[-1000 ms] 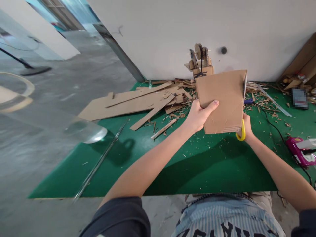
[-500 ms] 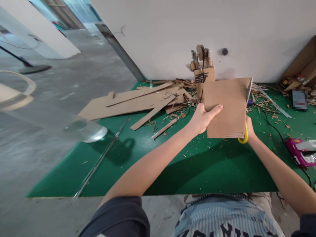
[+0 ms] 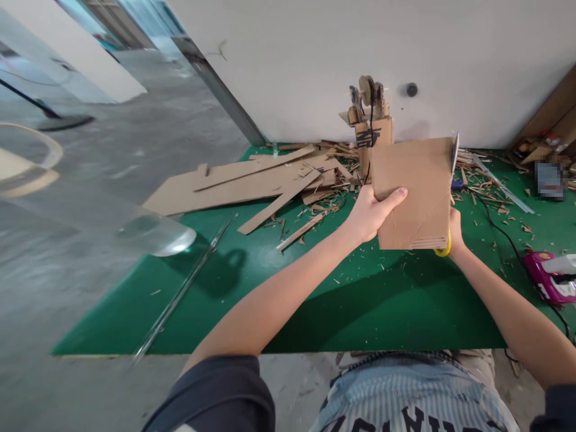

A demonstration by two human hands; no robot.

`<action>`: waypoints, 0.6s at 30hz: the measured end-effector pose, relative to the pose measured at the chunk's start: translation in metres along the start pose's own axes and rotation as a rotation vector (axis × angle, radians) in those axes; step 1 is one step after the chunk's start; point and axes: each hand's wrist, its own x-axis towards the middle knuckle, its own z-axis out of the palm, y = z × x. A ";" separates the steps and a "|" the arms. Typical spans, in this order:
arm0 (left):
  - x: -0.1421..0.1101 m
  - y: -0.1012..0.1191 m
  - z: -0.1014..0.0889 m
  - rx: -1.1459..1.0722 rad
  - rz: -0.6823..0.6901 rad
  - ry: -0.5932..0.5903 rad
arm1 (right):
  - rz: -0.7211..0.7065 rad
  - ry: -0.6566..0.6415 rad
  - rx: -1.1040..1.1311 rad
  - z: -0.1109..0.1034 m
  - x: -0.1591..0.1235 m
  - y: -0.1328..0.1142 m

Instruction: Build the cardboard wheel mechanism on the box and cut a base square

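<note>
A squarish cardboard piece is held up above the green table, with several layered edges showing at its lower right. My left hand grips its left side, thumb across the front and fingers hidden behind. At the right edge, my right hand is closed on a pair of scissors with yellow handles. Their metal blade shows along the upper right edge of the cardboard. Most of the right hand's fingers are hidden behind the piece.
Cardboard strips and scraps litter the back of the green table. Behind the held piece stands a cardboard construction with wheels on top. A clear rod lies at left, a magenta tool with a cord at right, a clear jug at the left edge.
Hands, cardboard and scissors stay almost in place. The scissor blade stands slightly farther up at the right edge, and less of the yellow handle shows. The view has shifted a little.
</note>
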 end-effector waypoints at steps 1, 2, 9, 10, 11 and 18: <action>0.000 0.000 0.000 0.000 0.001 -0.003 | -0.002 0.001 -0.006 0.000 0.000 -0.001; -0.001 0.001 0.000 -0.001 0.002 -0.003 | -0.005 0.000 -0.013 -0.001 -0.001 -0.001; -0.004 0.001 0.001 0.057 -0.056 -0.009 | -0.028 -0.017 -0.053 -0.009 0.002 -0.004; -0.003 0.000 0.001 0.062 -0.061 -0.005 | -0.034 -0.016 -0.059 -0.011 0.003 -0.004; -0.003 -0.001 0.001 0.064 -0.062 -0.002 | -0.042 -0.013 -0.064 -0.011 0.004 -0.005; -0.003 -0.007 0.002 0.051 -0.064 0.001 | -0.084 0.053 -0.119 -0.013 0.001 -0.014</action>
